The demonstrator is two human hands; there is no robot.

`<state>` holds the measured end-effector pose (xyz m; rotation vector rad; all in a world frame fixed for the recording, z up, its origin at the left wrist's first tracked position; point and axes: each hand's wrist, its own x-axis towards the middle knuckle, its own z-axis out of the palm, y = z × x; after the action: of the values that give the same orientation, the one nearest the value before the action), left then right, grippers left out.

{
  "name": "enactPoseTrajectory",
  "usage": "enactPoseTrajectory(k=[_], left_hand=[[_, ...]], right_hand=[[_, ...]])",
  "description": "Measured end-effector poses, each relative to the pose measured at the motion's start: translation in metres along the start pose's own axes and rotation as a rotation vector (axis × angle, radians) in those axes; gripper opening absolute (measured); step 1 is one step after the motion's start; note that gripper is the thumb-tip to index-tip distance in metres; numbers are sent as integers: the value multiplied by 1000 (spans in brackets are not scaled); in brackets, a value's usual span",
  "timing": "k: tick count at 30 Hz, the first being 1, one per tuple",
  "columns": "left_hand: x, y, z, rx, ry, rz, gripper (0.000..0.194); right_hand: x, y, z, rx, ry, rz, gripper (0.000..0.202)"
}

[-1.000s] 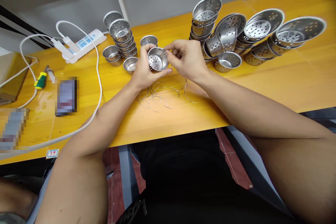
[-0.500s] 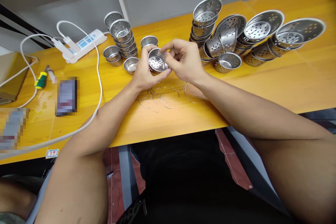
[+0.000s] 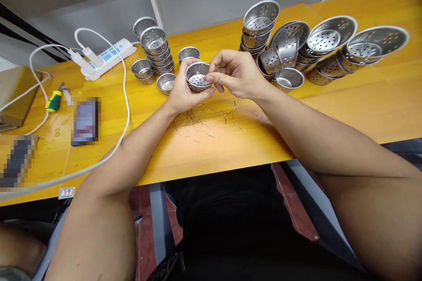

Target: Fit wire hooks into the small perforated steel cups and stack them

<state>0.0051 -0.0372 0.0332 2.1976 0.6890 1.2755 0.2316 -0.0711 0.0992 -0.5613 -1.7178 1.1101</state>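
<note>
My left hand [image 3: 183,89] is wrapped round the left side of a small perforated metal cup [image 3: 198,80], its thumb along the front. The cup is tilted so that its holed bottom shows. At the cup's right rim, my right hand [image 3: 231,73] pinches the wall between thumb and fingers; whether a thin wire is also in that pinch cannot be made out. Below both hands, several curved thin wires [image 3: 201,129] lie loose on the yellow table [image 3: 198,158]. A single small cup [image 3: 165,82] stands just left of my left hand, and another cup [image 3: 189,54] behind it.
Stacked small cups [image 3: 154,44] stand at back left; larger perforated cups [image 3: 332,37] are stacked at right. A white power strip [image 3: 110,59] with a cable [image 3: 124,96], a screwdriver [image 3: 53,101] and a blurred phone-like object [image 3: 85,121] lie left. A cardboard box [image 3: 16,92] sits far left.
My right thumb and fingers have shifted from above the cup's rim down onto its right side. The left hand keeps its hold, and the cup has barely moved.
</note>
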Motion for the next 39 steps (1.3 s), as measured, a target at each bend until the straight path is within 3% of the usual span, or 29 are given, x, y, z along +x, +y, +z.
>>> enactPoseTrajectory(k=[7,19,33,39], left_hand=[[-1,6,-1,16,-17,15,84],[-2,9,0,87,-25,-11,82],[1,-1,1,-91,-38,101,86],[-1,9,-1,13,-52,24,84]], right_hand=[[-3,1,-1,-59,9,18,62],[-2,-3,-2,-51,-8,17,58],[-2,-14,-4,-61,-28,57,60],[-2,-10,-6,-90,-61,40,58]])
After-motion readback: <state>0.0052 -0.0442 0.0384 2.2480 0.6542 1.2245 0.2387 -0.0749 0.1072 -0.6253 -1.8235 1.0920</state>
